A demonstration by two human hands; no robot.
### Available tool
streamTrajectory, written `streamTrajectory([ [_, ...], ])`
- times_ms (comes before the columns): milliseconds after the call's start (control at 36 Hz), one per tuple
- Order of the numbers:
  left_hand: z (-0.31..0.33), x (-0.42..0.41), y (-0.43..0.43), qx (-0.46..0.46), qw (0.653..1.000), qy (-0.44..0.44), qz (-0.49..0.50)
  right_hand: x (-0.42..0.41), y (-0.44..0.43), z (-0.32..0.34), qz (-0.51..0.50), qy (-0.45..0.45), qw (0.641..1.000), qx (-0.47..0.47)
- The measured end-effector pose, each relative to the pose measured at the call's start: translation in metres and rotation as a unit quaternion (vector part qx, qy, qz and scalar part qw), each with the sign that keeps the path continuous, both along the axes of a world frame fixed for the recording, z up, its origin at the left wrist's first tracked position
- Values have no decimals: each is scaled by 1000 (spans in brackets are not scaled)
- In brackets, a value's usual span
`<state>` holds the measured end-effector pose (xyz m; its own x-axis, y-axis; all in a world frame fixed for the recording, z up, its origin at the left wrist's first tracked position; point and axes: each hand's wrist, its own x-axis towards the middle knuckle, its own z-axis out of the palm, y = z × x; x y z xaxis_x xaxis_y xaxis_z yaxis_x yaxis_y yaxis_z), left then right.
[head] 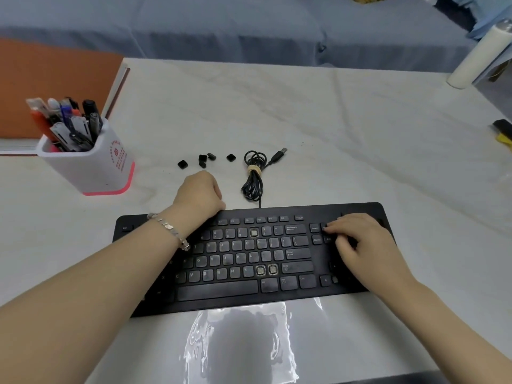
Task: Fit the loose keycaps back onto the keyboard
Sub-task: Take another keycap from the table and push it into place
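White-covered table [346, 128], creased cloth, glossy patch at 6 o'clock near edge. Black keyboard [221, 300] flat on table, centre to 6 o'clock, long side running 9-to-3. Three open sockets [253, 232] visible with caps missing: one in number row, two side by side [266, 269] in bottom letter row. Orange book [55, 87] at 10 o'clock, lying flat. White pen holder [94, 164] with pink base at 9 o'clock, packed with pens. White roll [479, 56] at 2 o'clock, leaning at table edge. Black-yellow item [502, 133] at 3 o'clock, cut by frame, cannot tell what.

Left hand [198, 194] just past keyboard's far edge, at 11 o'clock from keyboard centre, fingers curled under, knuckles up; grip looks closed but cannot tell if anything inside. Bracelet [169, 230] on left wrist, over keyboard's upper-left keys. Right hand [357, 242] resting on keyboard's right end, fingers spread and bent, fingertips on the navigation key block; grip open, nothing held.

Keyboard cable [253, 176] coiled at 12 o'clock, tied with tan band, USB plug pointing toward 2 o'clock. Loose keycaps [206, 159] in a scattered row on table at 12 o'clock, just beyond left hand, left of cable: one apart at left [182, 164], cluster in middle, one at right [231, 157]. Not touching hand.
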<state>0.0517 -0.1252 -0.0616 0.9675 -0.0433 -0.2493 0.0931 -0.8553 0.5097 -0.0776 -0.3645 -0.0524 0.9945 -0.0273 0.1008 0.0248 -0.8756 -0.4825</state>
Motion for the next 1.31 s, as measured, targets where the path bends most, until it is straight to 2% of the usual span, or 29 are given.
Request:
streamTrajectory([
  [139,2,-13,3,-85,994,-69,16,-2,6,7,11,-28,998,48],
  [194,16,-25,-7,-183,980,-71,36,-2,12,11,13,-41,995,89],
  [222,24,-32,-13,-259,963,-46,52,-2,16,14,12,-46,992,113],
  [250,33,-41,-21,-356,932,4,72,-2,21,18,12,-48,988,144],
  [306,48,-58,-36,-536,826,144,100,-2,30,25,24,-45,973,226],
  [333,54,-65,-43,-589,776,201,103,-2,33,28,35,-43,963,265],
  [361,56,-72,-48,-619,741,240,101,-2,36,31,48,-45,955,290],
  [417,56,-82,-55,-648,703,278,93,-3,38,35,67,-53,947,311],
  [472,53,-86,-60,-654,695,287,85,-4,35,38,66,-61,945,313],
  [583,48,-90,-66,-628,721,286,63,-10,23,41,69,-73,950,297],
  [694,49,-94,-79,-614,742,262,58,-16,12,41,78,-110,962,239],
  [806,47,-96,-94,-580,785,214,40,-22,0,38,57,-124,973,187],
  [889,42,-94,-101,-521,840,154,2,-24,-13,31,0,-118,982,148],
  [972,32,-89,-97,-401,913,27,-64,-22,-39,18,-104,-79,974,188],
  [1028,28,-87,-88,-309,943,-56,-113,-20,-62,7,-155,-65,965,201],
  [1083,22,-85,-76,-218,952,-136,-165,-17,-82,-1,-170,-54,965,193],
  [1139,13,-81,-64,-157,953,-171,-197,-14,-94,-7,-157,-41,967,195],
  [1306,-11,-77,-44,-78,968,-160,-175,2,-102,-16,-101,9,973,205],
])
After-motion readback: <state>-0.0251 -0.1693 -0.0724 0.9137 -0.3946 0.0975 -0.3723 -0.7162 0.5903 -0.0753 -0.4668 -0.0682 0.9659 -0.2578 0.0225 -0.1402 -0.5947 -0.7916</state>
